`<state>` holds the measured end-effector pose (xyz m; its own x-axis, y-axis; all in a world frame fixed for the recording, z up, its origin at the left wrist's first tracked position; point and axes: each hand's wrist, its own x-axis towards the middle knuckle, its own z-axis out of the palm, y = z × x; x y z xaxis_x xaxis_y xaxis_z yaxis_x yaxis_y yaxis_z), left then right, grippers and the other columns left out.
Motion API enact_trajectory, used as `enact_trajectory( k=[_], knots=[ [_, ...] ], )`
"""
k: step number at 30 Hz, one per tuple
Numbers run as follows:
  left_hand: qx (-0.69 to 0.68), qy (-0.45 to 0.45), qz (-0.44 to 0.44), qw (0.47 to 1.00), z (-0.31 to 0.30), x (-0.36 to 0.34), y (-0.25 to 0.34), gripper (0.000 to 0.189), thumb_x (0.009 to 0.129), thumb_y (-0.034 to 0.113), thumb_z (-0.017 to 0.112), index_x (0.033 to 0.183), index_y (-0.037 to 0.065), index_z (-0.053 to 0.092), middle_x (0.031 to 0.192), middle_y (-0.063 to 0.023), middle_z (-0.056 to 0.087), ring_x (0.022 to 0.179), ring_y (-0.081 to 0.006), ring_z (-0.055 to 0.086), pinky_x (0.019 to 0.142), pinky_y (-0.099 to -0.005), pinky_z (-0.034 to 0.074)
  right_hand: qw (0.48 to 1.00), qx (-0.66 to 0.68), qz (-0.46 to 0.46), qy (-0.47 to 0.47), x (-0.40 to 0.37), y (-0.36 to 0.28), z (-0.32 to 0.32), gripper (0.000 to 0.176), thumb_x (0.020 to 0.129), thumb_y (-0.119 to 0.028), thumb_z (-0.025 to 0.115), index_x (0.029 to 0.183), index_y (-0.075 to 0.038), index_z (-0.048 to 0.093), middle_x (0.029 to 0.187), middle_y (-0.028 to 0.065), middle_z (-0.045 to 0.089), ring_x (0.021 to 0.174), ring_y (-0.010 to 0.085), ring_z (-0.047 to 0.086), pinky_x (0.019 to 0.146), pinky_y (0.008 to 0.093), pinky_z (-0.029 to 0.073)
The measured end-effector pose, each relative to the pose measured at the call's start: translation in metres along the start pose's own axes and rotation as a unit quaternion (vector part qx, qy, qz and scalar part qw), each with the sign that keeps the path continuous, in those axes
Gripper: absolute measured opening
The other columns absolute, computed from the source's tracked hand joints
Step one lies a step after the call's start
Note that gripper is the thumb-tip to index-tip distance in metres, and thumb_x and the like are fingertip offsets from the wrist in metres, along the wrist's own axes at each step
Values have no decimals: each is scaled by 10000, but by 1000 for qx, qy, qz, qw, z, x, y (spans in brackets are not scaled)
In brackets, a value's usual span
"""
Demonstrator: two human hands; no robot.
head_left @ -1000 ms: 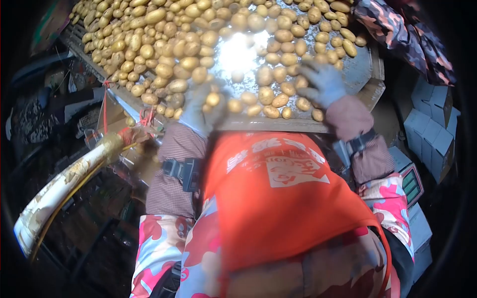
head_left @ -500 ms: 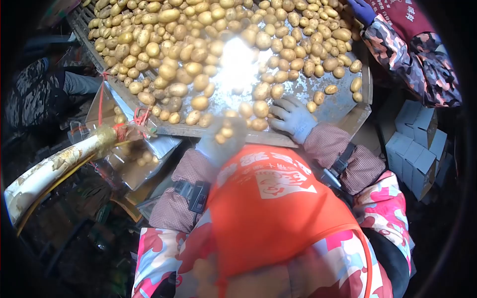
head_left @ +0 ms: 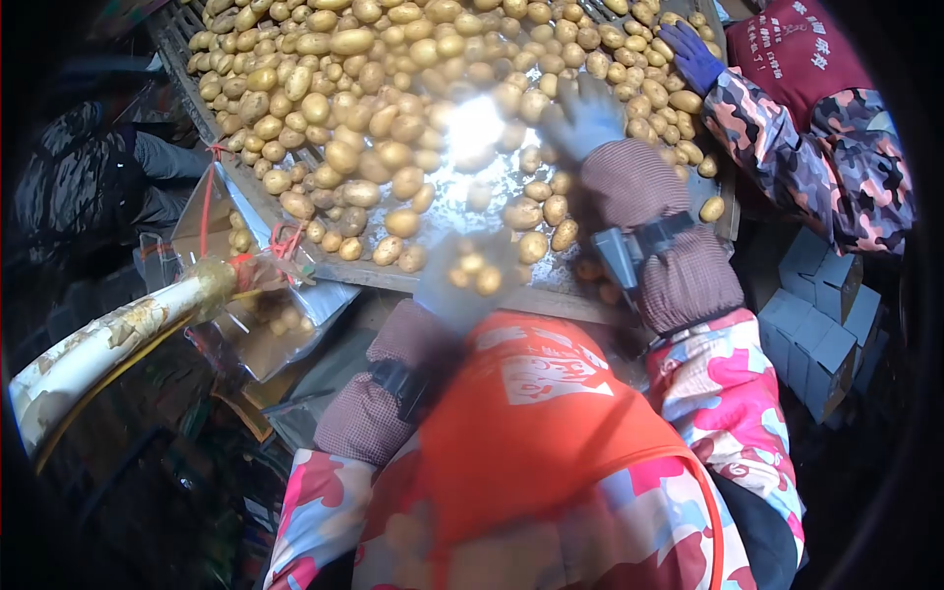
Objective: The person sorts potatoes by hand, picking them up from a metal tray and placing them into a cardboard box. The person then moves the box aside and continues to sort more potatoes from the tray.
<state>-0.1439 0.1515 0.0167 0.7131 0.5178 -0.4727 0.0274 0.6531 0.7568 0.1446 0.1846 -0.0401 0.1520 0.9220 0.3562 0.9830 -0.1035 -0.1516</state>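
My left hand (head_left: 450, 300), in a pale grey glove, is cupped palm up at the near edge of the sorting table (head_left: 472, 211). Several small potatoes (head_left: 473, 265) lie in its palm and fingers. My right hand (head_left: 588, 118), gloved the same way and slightly blurred, reaches out over the table with its fingers stretched onto the heap of potatoes (head_left: 334, 93). Nothing shows in its grasp. A few loose potatoes (head_left: 531, 246) sit on the metal surface between my two hands. Strong glare hides part of the table's middle.
Another person's purple-gloved hand (head_left: 691, 56) rests on potatoes at the right. A peeling white pipe (head_left: 118, 339) and a plastic-lined box (head_left: 265, 329) with potatoes stand at the left. Cardboard boxes (head_left: 811, 329) are stacked at the right. Another person (head_left: 84, 177) is at the far left.
My right hand has moved forward from the table's near edge onto the potatoes. My left hand still holds small potatoes. The co-worker's purple glove has come further into view.
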Motion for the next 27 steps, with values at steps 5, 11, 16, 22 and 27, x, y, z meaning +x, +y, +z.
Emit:
enact_trajectory(
  k=[5, 11, 16, 22, 27],
  knots=[
    [-413, -43, -84, 906, -50, 9, -33, 259, 1050, 211, 480, 1214, 39, 582, 1269, -131, 628, 1163, -239, 619, 1030, -427, 519, 995, 22, -51, -84, -39, -20, -43, 463, 874, -293, 670, 1300, -112, 655, 1303, 210, 631, 1303, 423, 527, 1070, 536, 451],
    [-488, 4, -116, 865, -43, 9, -18, 396, 1046, 283, 459, 1309, 3, 556, 1293, -146, 618, 1225, -265, 601, 1055, -409, 505, 969, 127, 125, -171, 18, 47, -11, 388, 951, -319, 607, 1291, -140, 665, 1169, 163, 710, 1162, 368, 647, 1004, 483, 504],
    [-373, 89, -163, 909, -28, 6, 2, 405, 1090, 383, 387, 1316, 92, 554, 1311, -112, 604, 1188, -261, 581, 1037, -421, 500, 939, -45, 150, -306, 76, 34, -6, 335, 971, -262, 550, 1250, -121, 668, 1205, 201, 691, 1167, 382, 644, 984, 491, 507],
    [-332, -179, -20, 926, -61, 31, -50, 348, 1065, 285, 441, 1311, 75, 570, 1337, -78, 615, 1287, -242, 554, 1101, -397, 439, 970, 76, 140, -187, 75, 20, -34, 330, 955, -259, 579, 1229, -114, 694, 1181, 205, 687, 1124, 376, 656, 958, 469, 519],
    [-22, 46, -12, 999, -18, 23, 23, 348, 1037, 319, 449, 1235, 74, 598, 1237, -101, 643, 1141, -262, 624, 916, -501, 543, 916, 322, 27, -238, 19, -11, -46, 422, 913, -301, 697, 1302, -139, 684, 1152, 179, 687, 1091, 340, 654, 983, 409, 512]
  ],
)
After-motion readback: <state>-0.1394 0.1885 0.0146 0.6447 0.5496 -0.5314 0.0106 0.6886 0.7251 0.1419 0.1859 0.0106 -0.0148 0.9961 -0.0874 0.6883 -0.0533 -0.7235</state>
